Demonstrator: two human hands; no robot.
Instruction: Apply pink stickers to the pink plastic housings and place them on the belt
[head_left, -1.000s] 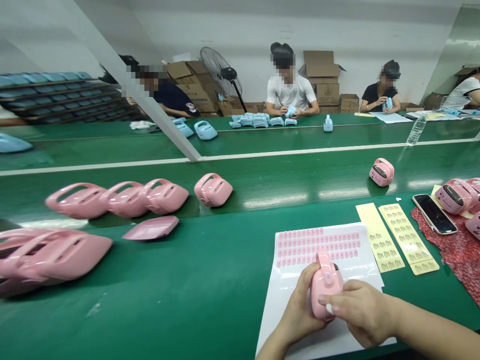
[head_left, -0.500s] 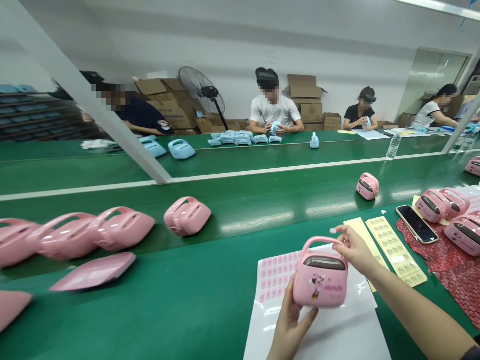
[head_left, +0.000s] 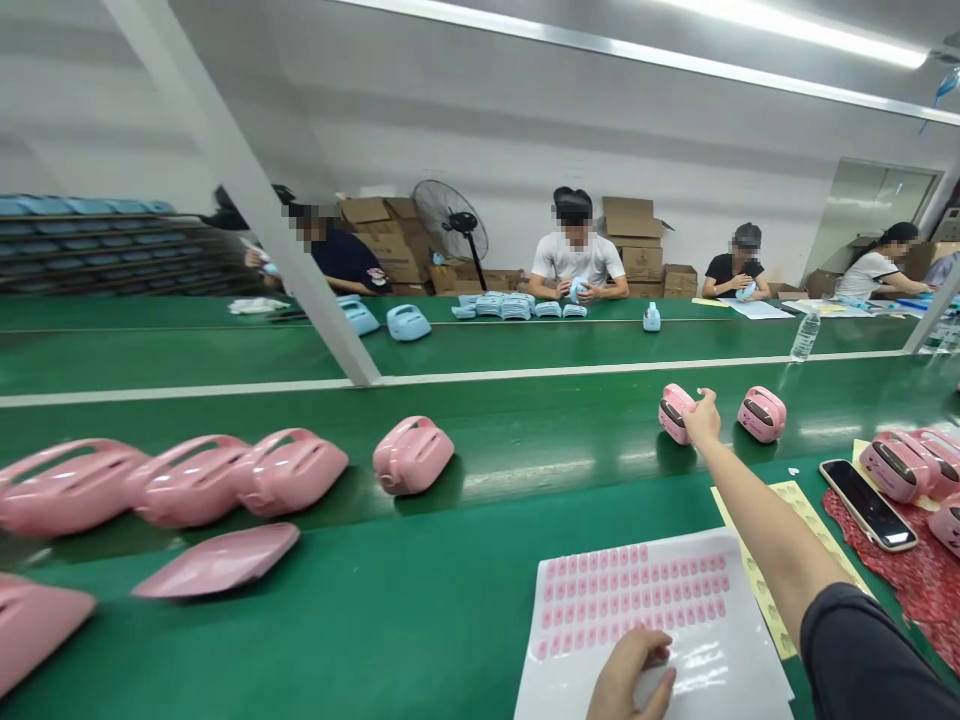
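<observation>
My right hand (head_left: 703,415) is stretched far out over the green belt (head_left: 480,460) and grips a small pink handbag-shaped device (head_left: 673,412) that rests on the belt. A second finished pink device (head_left: 762,413) stands just to its right. My left hand (head_left: 628,680) lies near the bottom edge on a white sticker sheet (head_left: 652,630), fingers curled on the paper below rows of pink stickers. It holds nothing.
Pink shells (head_left: 413,455) and a flat pink cover (head_left: 217,560) lie along the belt at left. Yellow sticker sheets (head_left: 795,500), a phone (head_left: 868,490), a red cloth and more pink devices (head_left: 896,465) sit at right. Several people work across the far belt, near a fan and cartons.
My right hand carried the pink device from in front of me out onto the belt. My left hand let go of it and dropped onto the sticker sheet.
</observation>
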